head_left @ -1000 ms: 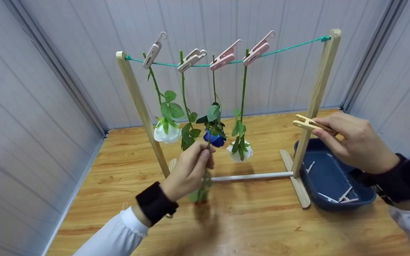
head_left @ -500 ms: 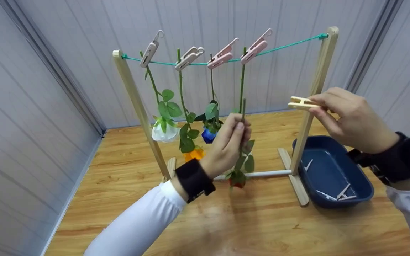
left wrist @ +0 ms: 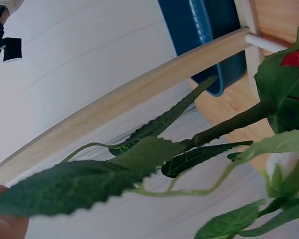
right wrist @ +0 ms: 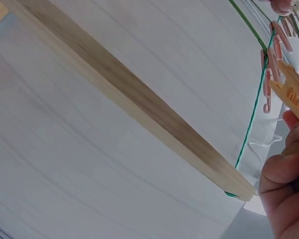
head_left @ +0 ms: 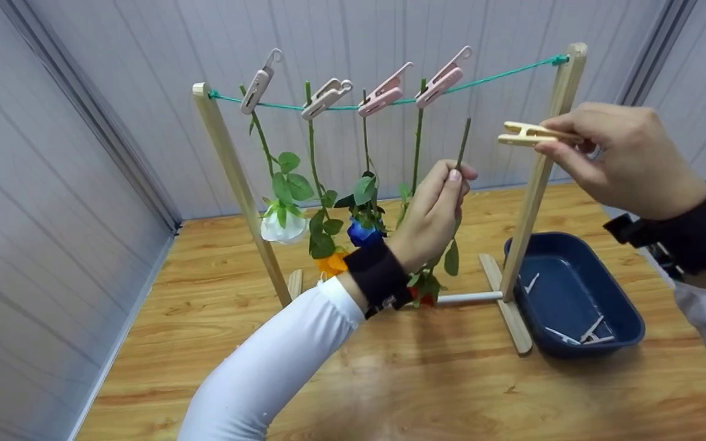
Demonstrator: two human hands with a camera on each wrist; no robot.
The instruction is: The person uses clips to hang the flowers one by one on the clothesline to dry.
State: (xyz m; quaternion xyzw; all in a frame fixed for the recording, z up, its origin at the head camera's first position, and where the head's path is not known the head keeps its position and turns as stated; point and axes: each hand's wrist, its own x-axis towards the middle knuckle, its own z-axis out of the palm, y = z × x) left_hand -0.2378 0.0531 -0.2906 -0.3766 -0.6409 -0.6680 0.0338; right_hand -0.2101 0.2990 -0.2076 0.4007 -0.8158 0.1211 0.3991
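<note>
My left hand [head_left: 432, 211] pinches the stem of a red rose [left wrist: 296, 62], its bloom hanging downward and the bare stem end [head_left: 464, 138] sticking up above the fingers. That stem end stands just below the green cord [head_left: 491, 78]. In my right hand [head_left: 616, 150] a yellow clothespin [head_left: 524, 133] is pinched near its back, its front end pointing left toward the cord and stem. On the cord, pink and beige clothespins [head_left: 382, 99] hold several upside-down roses, among them a white rose [head_left: 282, 225], an orange rose [head_left: 331, 263] and a blue rose [head_left: 362, 233].
The cord is tied between two wooden posts [head_left: 537, 202], with a white bar [head_left: 469, 298] joining them low down. A dark blue basin [head_left: 629, 324] beside the right post contains several loose clothespins [head_left: 592, 331]. Pale panelled walls [head_left: 114, 73] enclose the wooden table [head_left: 482, 392].
The left hand has carried the red rose right and upward, to the right of the hanging flowers. My right hand has risen with the yellow clothespin to nearly the cord's height.
</note>
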